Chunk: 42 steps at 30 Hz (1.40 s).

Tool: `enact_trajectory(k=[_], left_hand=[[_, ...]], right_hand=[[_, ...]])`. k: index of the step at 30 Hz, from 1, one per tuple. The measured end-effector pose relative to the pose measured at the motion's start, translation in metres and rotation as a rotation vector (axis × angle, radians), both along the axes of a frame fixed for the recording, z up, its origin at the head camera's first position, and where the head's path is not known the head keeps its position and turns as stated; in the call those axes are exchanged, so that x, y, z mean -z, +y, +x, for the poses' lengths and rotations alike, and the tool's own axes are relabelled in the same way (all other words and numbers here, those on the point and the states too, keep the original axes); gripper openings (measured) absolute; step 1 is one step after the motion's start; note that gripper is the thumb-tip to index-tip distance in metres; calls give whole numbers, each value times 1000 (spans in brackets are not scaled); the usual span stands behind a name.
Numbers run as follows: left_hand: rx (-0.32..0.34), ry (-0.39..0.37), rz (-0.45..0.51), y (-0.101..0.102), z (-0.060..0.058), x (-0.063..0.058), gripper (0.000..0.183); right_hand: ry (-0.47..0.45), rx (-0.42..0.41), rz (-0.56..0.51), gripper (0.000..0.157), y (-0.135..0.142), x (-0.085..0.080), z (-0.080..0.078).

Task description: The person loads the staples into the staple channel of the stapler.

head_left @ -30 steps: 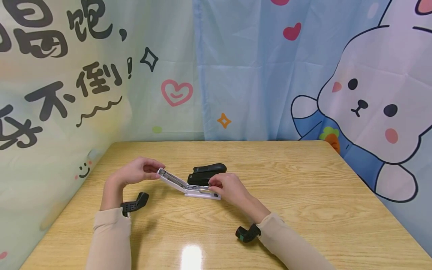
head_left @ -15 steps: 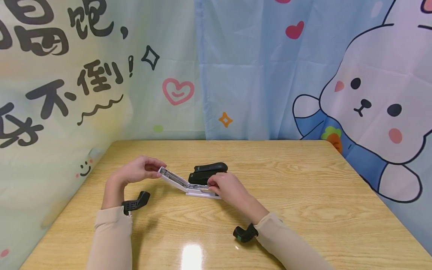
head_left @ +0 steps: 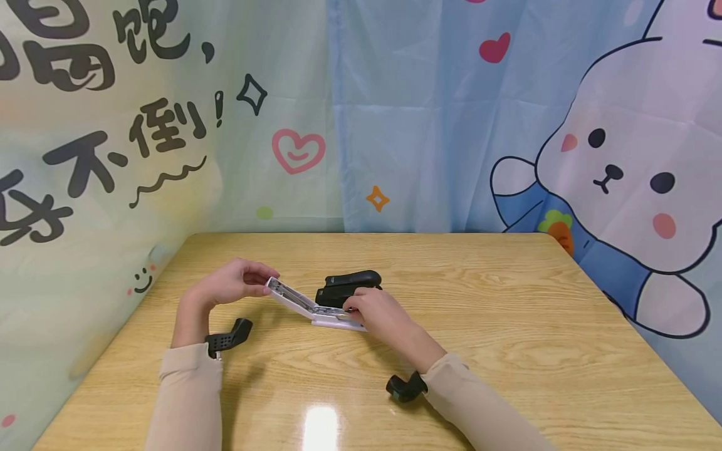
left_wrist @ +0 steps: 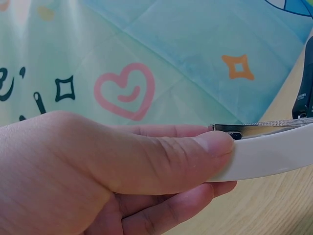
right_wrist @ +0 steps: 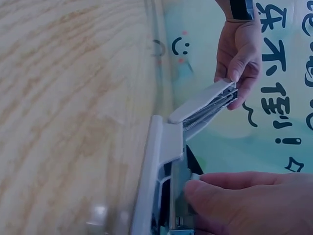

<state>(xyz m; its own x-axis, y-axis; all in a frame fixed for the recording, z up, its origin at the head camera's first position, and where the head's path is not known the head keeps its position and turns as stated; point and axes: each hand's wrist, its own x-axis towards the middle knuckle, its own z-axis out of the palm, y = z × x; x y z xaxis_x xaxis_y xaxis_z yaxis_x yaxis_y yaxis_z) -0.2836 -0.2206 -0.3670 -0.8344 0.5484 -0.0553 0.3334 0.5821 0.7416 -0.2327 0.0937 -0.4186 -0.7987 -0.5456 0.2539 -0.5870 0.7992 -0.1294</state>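
A white stapler (head_left: 338, 322) lies spread open on the table, its upper arm tilted up to the left. My left hand (head_left: 231, 282) pinches the raised end of that arm, with the thumb on its side in the left wrist view. At the base, my right hand (head_left: 385, 314) has thumb and fingers brought together over the metal staple channel (right_wrist: 180, 200). A small pale grey piece (right_wrist: 196, 176) shows at those fingertips; I cannot tell what it is. Just behind the white stapler is a black stapler (head_left: 345, 290), partly covered by the right hand.
The wooden table (head_left: 507, 326) reaches back to a printed cloth (head_left: 406, 125) with a rabbit and hearts. Black wrist cameras sit on both forearms, the left camera (head_left: 229, 336) and the right camera (head_left: 406, 387).
My right hand has shifted slightly left along the stapler's base, covering more of its right end. The left hand keeps its grip on the raised arm.
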Motion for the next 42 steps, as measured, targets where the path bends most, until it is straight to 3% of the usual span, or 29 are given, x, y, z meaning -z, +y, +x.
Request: enact_trajectory(k=[9, 27, 31, 35, 39, 42], left_hand=[[-4, -9, 8, 1, 1, 0, 36], [-2, -8, 12, 0, 0, 2, 36], [-3, -6, 7, -1, 0, 1, 36], [-3, -6, 7, -1, 0, 1, 37], [2, -6, 8, 1, -1, 1, 37], [2, -3, 6, 1, -1, 1, 36]], right_hand=[[-55, -11, 21, 14, 0, -2, -1], [6, -35, 31, 13, 1, -2, -3], [83, -66, 59, 13, 2, 1, -3], [263, -122, 89, 13, 2, 5, -2], [408, -160, 49, 15, 0, 8, -1], [365, -140, -71, 17, -2, 9, -1]])
